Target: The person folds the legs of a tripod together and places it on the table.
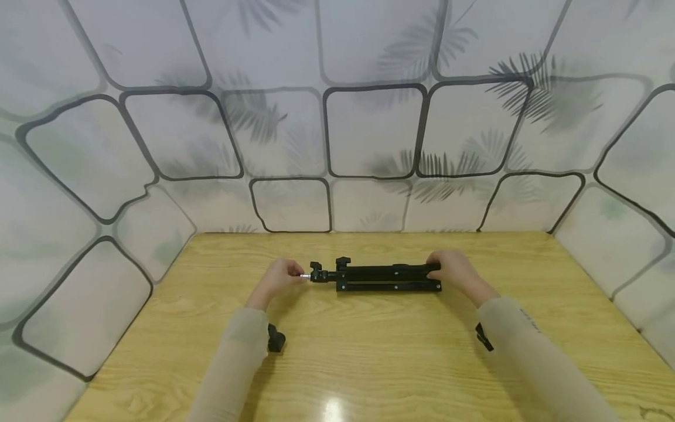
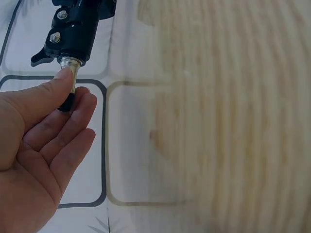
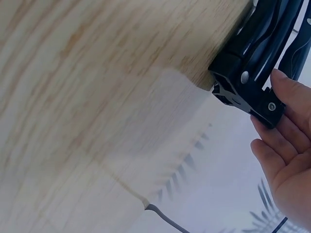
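Note:
A folded black light stand [image 1: 369, 271] lies lengthwise across the wooden table in the head view, its legs closed together on the right. My left hand [image 1: 278, 276] pinches the silver metal stud [image 2: 74, 77] at its left end between thumb and fingers. Beside that stud is a clamp collar [image 2: 73, 39] with a lever and bolts. At the opposite end my right hand [image 1: 456, 272] grips the ends of the folded legs [image 3: 257, 58], thumb on one side and fingers beneath. Two black knobs [image 1: 343, 261] stick up from the stand near its left part.
The pale wooden table [image 1: 369, 351] stretches below and around the stand. Behind it and at both sides rises a white covering [image 1: 374, 129] with dark outlines and leaf prints. Black wrist devices [image 1: 276, 339] show at both sleeves.

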`<act>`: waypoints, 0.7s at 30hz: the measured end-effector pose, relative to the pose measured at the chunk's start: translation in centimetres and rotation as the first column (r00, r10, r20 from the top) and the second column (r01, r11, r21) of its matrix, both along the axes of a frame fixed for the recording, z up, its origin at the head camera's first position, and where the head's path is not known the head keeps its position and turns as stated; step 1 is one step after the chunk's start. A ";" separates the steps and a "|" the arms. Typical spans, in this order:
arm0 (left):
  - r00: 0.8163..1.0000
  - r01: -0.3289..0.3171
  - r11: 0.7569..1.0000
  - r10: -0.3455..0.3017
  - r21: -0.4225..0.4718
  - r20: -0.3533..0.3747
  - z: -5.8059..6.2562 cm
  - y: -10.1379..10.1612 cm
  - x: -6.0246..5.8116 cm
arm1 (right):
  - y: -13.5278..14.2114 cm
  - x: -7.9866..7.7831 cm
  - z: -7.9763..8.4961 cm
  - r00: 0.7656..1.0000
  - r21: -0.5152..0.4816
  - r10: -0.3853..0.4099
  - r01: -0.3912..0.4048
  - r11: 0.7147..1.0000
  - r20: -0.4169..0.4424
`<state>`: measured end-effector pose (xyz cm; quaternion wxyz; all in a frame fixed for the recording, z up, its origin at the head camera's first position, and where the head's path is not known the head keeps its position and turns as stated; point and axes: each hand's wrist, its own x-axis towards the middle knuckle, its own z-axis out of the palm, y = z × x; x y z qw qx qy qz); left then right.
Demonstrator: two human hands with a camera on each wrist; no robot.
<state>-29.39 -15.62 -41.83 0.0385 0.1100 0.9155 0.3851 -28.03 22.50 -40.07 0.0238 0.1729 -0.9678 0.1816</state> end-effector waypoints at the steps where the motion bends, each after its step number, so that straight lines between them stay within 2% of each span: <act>1: 1.000 -0.004 1.000 0.004 -0.006 0.006 -0.1 0.0 0.0 | -0.1 0.0 0.0 1.000 0.003 -0.003 0.003 1.000 0.000; 9: 0.998 -0.063 0.997 0.064 -0.046 0.024 -0.5 0.5 0.0 | -0.7 0.2 -0.1 0.999 0.074 -0.021 0.024 0.997 -0.029; 14: 0.997 -0.077 0.994 0.075 -0.081 -0.024 -0.5 0.6 -0.1 | -0.9 0.3 -0.3 0.999 0.081 -0.018 0.023 0.996 -0.051; 21: 0.996 -0.092 0.993 0.090 -0.078 -0.018 -0.6 0.7 -0.1 | -0.9 0.3 -0.4 0.998 0.113 -0.009 0.016 0.993 -0.065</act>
